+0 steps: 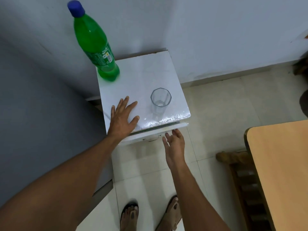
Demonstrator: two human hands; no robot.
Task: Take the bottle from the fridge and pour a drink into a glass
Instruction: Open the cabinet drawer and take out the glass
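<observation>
A green plastic bottle (96, 45) with a blue cap stands upright at the back left of the small white fridge top (150, 70). An empty clear glass (160, 100) stands near the front right of that top. My left hand (124, 116) lies flat, fingers spread, on the front left of the top, a hand's width left of the glass. My right hand (175, 143) hovers with fingers apart just below the front edge, by the top of the fridge door (146, 138). Neither hand holds anything.
A grey wall or cabinet side (41, 105) rises at the left. A wooden table (280, 167) juts in at the right with a wooden bench (240, 177) beside it. Pale tiled floor (216, 105) lies around the fridge; my sandalled feet (150, 214) stand before it.
</observation>
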